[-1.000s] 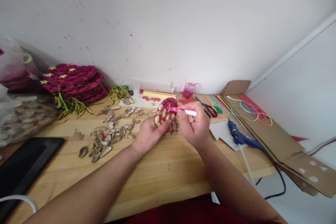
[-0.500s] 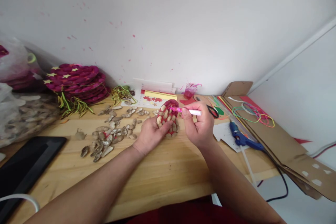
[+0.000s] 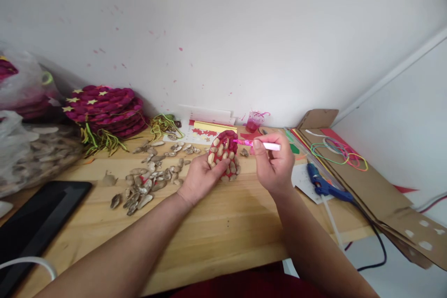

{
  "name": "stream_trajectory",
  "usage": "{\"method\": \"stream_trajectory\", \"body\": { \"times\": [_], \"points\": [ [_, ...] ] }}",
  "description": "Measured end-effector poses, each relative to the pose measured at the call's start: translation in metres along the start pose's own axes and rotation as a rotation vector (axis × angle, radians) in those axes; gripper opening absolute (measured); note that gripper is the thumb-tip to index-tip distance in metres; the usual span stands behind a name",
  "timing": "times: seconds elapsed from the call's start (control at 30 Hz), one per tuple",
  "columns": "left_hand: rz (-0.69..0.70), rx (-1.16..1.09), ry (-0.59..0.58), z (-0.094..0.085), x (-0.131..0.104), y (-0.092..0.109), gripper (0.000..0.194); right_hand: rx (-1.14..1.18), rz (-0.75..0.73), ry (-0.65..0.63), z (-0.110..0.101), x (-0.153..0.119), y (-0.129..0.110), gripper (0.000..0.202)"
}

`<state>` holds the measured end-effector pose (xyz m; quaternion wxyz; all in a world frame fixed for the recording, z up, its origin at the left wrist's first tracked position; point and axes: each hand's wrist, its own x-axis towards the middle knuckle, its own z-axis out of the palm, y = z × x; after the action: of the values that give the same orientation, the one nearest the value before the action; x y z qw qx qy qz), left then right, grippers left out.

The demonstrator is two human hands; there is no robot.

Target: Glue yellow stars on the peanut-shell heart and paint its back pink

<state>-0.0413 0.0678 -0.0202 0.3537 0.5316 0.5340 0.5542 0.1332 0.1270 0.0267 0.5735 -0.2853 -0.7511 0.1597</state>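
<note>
My left hand [image 3: 200,178] grips a red disc covered with peanut shells [image 3: 220,154], thumb across its front, tilted up above the table. Shells along its top and upper right are magenta; the lower ones are plain tan. Between the thumb and fingers of my right hand [image 3: 275,160] is a white-handled paintbrush [image 3: 269,146], its tip coated in bright pink. That tip is at the disc's upper right edge; I cannot tell if it touches. Loose peanut shells [image 3: 143,186] lie left of my left hand.
A pile of magenta shell discs with yellow stars [image 3: 108,109] stands at the back left, beside a bag of shells [image 3: 31,158] and a black tablet [image 3: 42,219]. A pink paint cup [image 3: 254,122] is against the wall. Blue glue gun [image 3: 326,187] and cardboard [image 3: 370,181] lie right.
My right hand has drawn the brush rightward, from over the disc's upper face to its right edge. My left hand keeps its hold on the disc.
</note>
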Motion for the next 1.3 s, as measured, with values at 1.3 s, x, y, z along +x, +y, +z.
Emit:
{"method": "stream_trajectory", "body": {
  "times": [1.3],
  "points": [
    [-0.066,-0.194,-0.056,0.002,-0.002,0.005,0.032,0.196,0.153,-0.112,0.000,0.005,0.000,0.015]
  ]
}}
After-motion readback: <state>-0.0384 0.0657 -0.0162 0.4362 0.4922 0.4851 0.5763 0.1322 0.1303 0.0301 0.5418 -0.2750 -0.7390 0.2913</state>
